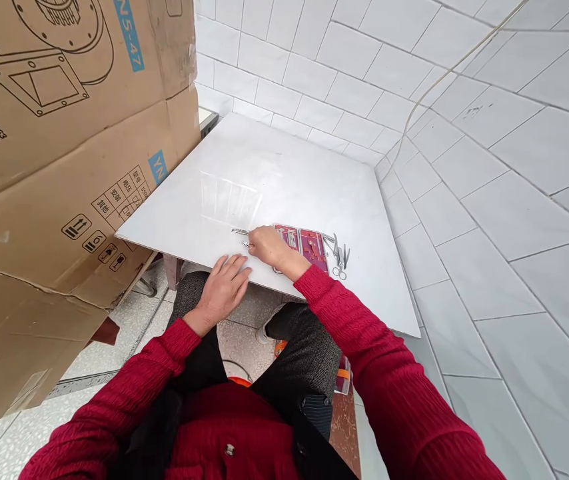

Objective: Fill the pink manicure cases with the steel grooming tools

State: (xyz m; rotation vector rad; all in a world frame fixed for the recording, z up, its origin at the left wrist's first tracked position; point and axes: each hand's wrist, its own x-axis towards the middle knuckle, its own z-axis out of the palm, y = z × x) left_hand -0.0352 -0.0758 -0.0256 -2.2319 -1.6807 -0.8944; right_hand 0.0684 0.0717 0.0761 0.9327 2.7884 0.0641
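Note:
My left hand point(223, 288) rests at the near edge of the white table, its fingers stretched out and holding nothing. Just beyond it my right hand point(268, 245) is closed, knuckles up, low over the tabletop. Small shiny metal tools point(239, 231) lie by its fingertips; the fingers hide whatever is in them. Partly behind my right wrist is an open red manicure case point(313, 247) with small tools in it. To the right of the case lie scissors point(340, 271) and several other metal tools point(346, 255).
A large cardboard box point(64, 200) stands close along the left side of the white table point(304, 180). White tiled walls point(309, 73) close off the back and right. A thin cable point(417, 103) runs down the corner. My knees are under the near edge.

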